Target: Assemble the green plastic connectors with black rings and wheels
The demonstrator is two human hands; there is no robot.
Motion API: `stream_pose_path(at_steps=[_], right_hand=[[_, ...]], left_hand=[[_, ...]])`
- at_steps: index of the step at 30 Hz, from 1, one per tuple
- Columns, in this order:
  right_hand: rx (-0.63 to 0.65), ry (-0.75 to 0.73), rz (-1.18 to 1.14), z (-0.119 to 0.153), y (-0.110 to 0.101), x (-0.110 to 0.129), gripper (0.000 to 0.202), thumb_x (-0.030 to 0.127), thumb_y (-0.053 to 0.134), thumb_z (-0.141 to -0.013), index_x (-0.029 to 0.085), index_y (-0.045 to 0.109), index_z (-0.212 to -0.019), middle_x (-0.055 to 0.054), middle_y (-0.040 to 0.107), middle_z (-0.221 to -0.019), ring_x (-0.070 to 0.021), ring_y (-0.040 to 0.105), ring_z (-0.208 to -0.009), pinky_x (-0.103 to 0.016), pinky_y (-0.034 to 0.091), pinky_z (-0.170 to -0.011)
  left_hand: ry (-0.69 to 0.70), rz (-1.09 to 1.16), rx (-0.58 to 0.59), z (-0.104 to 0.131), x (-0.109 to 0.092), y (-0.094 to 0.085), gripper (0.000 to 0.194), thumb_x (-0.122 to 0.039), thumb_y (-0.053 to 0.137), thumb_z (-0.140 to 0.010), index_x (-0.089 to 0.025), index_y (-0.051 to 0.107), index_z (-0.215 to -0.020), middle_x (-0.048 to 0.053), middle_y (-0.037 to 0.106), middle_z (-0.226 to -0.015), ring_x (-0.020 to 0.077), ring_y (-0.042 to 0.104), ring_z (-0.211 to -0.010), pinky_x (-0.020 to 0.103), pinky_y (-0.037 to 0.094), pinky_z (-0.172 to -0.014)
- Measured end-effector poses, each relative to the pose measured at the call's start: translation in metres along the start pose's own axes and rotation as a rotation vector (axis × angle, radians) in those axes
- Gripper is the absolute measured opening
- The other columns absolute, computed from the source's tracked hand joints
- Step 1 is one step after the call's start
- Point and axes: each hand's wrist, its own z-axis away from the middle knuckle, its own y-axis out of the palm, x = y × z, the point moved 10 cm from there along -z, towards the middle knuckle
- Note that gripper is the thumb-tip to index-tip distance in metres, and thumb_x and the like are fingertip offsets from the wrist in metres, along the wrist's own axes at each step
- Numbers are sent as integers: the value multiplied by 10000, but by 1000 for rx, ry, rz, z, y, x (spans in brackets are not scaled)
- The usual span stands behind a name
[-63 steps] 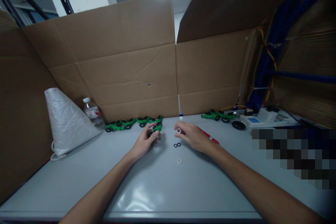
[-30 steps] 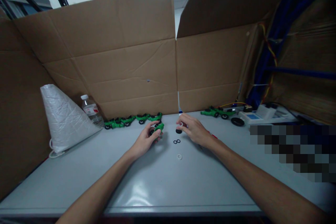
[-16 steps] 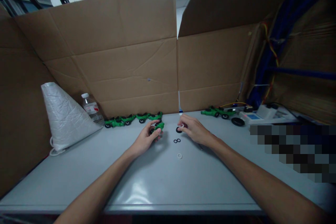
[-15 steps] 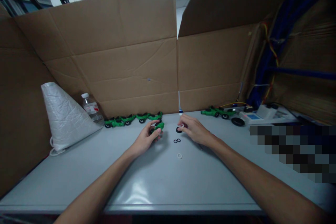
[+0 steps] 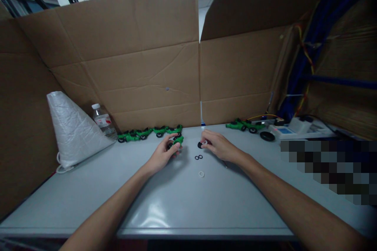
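My left hand (image 5: 163,151) is closed around a small green toy car (image 5: 177,141) with black wheels, partly covered by the fingers. To its right, my right hand (image 5: 215,144) pinches a small black wheel (image 5: 200,145) low over the table; a bit of white shows at the fingertips. Two thin black rings (image 5: 198,157) lie just in front of that hand. Closer to me is a white ring (image 5: 201,174). A thin metal shaft (image 5: 225,164) shows below the right wrist, its other end hidden.
Green toy cars (image 5: 141,134) line the back left, and more green toys (image 5: 244,125) stand back right beside a black ring (image 5: 267,136) and a power strip (image 5: 312,128). A silvery bag (image 5: 73,133) and a water bottle (image 5: 103,120) are at left. Cardboard (image 5: 141,70) walls the back.
My right fingers have shifted slightly on the black wheel, which now looks like a filled disc rather than a ring. The left hand holds the toy car almost unchanged.
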Motion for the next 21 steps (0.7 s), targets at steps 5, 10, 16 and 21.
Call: stream_pose_path(at_steps=[5,10,16,21], right_hand=[[-5,-4,0,0,-2,2,155,105,658,-903,222,561,-877,-30,644,-934,-204,583,-838,-296,399,-757],[2,0,-14,-1,-1,1,184,46,609,-899,215,564,-839,-27,639,-903,-196,583,-824,-289,405,-757],[1,10,-34,-2,-6,-1,204,15,596,-870,206,562,-809,-18,607,-878,-186,570,-825,-272,396,-760],[-3,2,38,-2,-10,5,212,18,560,-897,206,531,-803,-14,559,-873,-181,535,-816,-266,371,-743]], left_hand=[[-16,12,-5,0,-2,0,732,-587,736,-923,-164,492,-1469,110,712,-1079,177,681,-836,318,516,-767],[-17,17,-11,0,-2,-1,736,-588,744,-917,-163,495,-1464,110,720,-1074,178,682,-837,319,519,-766],[-20,20,-13,-1,-1,-2,730,-592,749,-913,-174,502,-1459,107,717,-1083,176,683,-843,317,519,-770],[-29,20,-15,0,0,-2,728,-588,744,-918,-171,497,-1461,111,717,-1091,181,690,-857,329,526,-791]])
